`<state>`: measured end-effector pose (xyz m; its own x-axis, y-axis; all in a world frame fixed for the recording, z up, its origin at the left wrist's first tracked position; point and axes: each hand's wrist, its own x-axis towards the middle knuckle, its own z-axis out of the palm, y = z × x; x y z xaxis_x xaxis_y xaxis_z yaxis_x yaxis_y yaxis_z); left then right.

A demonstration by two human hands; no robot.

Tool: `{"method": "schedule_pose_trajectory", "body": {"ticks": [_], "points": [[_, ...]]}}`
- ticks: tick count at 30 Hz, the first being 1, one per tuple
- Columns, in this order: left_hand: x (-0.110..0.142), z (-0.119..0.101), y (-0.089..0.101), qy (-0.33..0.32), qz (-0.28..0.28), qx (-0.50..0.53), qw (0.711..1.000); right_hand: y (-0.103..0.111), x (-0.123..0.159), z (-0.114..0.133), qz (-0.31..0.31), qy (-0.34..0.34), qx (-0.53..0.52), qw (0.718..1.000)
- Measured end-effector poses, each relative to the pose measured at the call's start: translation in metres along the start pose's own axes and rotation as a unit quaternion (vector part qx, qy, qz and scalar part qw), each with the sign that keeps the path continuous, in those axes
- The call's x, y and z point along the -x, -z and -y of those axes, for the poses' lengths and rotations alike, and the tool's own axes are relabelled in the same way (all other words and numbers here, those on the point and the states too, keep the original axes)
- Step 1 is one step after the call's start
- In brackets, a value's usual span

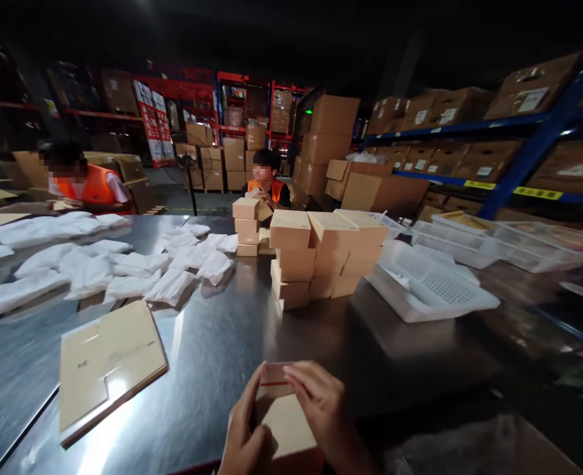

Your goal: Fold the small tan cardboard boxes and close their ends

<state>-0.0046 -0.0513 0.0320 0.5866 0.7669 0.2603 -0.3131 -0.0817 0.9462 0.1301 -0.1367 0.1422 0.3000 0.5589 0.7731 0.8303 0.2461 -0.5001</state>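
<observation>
A small tan cardboard box (289,423) is between my two hands at the table's near edge. Its far end flap (274,374) stands raised, with a red strip across it. My left hand (241,432) grips the box along its left side, thumb bent at the near left corner. With fingers pinched together, my right hand (323,396) holds the flap's right end. The box's underside is hidden. Ahead stands a stack of closed tan boxes (291,264); flat unfolded cartons (113,366) lie in a pile to the left.
White soft packets (137,264) spread over the metal table (212,369) at left. White plastic baskets (420,284) sit on the right. Across the table are two people in orange vests (100,188), one behind a small box stack (246,224). Shelves with cartons (464,105) rise behind.
</observation>
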Motion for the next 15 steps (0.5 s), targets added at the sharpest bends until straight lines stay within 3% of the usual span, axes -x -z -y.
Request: {"method": "schedule_pose_trajectory", "body": {"ticks": [2,8,12,15], "points": [[0.003,0.003,-0.004,-0.012,0.027,0.001,1.000,-0.012,0.004,0.008,0.019,0.047,0.064,0.997],[0.011,0.000,-0.008,-0.042,0.033,-0.088,0.995,-0.034,0.015,0.010,0.000,0.055,0.128,0.990],[0.011,-0.008,-0.007,-0.025,0.031,-0.114,0.993,-0.045,0.017,-0.001,-0.039,-0.001,0.075,0.996],[0.011,-0.009,-0.006,0.006,0.034,-0.098,0.995,-0.032,0.014,-0.020,-0.046,-0.089,0.042,0.994]]}}
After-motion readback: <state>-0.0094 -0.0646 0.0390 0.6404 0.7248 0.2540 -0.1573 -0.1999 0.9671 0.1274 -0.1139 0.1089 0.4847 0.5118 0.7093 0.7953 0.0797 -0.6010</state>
